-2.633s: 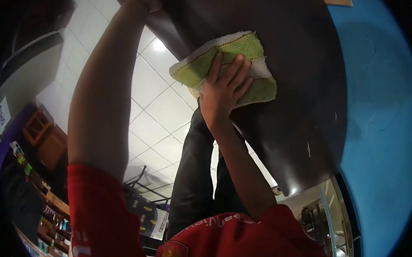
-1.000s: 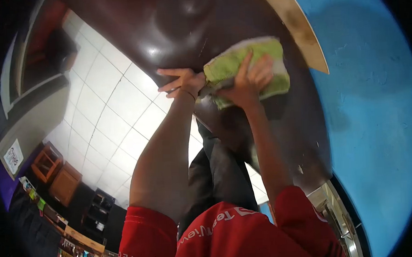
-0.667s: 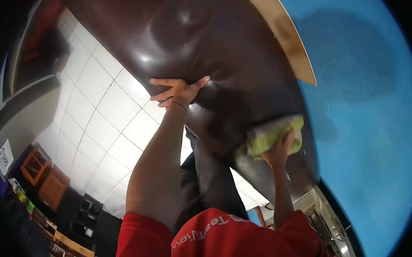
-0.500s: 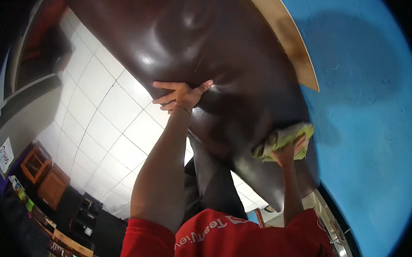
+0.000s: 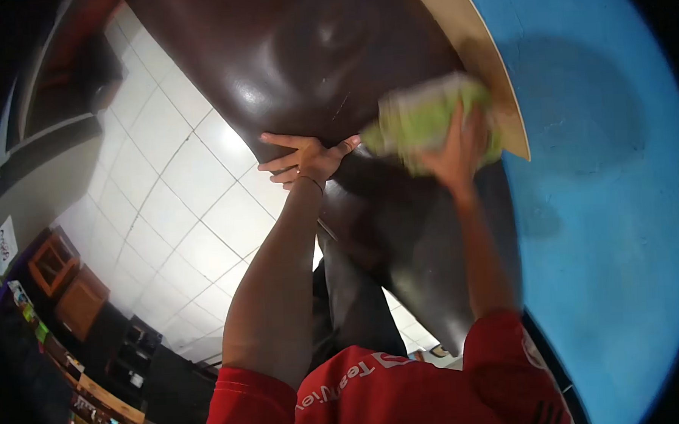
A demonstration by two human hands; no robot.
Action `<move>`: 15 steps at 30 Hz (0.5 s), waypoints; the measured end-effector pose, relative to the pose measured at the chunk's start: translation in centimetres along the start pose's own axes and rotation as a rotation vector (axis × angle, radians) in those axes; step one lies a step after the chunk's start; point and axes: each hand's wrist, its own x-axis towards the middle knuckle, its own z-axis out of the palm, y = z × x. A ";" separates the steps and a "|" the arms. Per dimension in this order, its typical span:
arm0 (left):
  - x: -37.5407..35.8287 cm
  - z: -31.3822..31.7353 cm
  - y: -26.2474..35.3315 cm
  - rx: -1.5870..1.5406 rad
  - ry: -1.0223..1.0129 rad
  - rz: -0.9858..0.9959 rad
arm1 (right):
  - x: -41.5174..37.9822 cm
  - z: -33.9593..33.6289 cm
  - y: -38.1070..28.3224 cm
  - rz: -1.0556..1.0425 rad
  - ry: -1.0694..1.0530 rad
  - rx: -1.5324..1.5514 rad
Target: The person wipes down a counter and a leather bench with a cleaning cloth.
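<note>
A long dark brown padded surface [image 5: 287,63], shiny like leather, stretches from the top of the view down to my legs. On its left edge rests my left hand [image 5: 314,161], fingers spread and holding nothing. My right hand [image 5: 458,150] presses a yellow-green cloth [image 5: 419,125] against the brown padding near its right side. The cloth is blurred by motion, and my fingers lie over its right part. Several creases and a thin pale scratch mark show on the padding.
A beige board [image 5: 492,61] runs along the far right of the padding, against a blue wall [image 5: 597,201]. White floor tiles [image 5: 171,181] lie to the left. Wooden cabinets [image 5: 78,299] and crowded shelves [image 5: 98,412] stand at the lower left.
My right hand has carried the cloth upward and slightly left across the padding, from near its lower right edge. My left hand remains at the left edge.
</note>
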 end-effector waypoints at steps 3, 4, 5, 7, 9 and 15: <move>-0.9 -0.5 0.8 0.028 0.064 -0.067 | -16.3 -1.3 1.8 0.170 -0.169 0.187; -0.7 -0.2 0.6 0.010 0.061 -0.079 | -21.3 -2.3 1.7 0.344 -0.320 0.176; -0.2 0.2 0.2 0.007 0.069 -0.065 | -26.4 -3.2 1.6 0.502 -0.469 0.142; 0.0 0.4 -0.3 0.009 0.082 -0.059 | -32.1 -3.8 0.5 0.641 -0.647 0.079; -0.3 -0.1 0.2 -0.010 0.050 -0.077 | -31.5 -3.2 -1.8 0.627 -0.600 0.120; 2.1 -3.2 -3.0 -0.161 0.218 0.329 | -16.7 1.0 -11.8 0.181 -0.365 0.218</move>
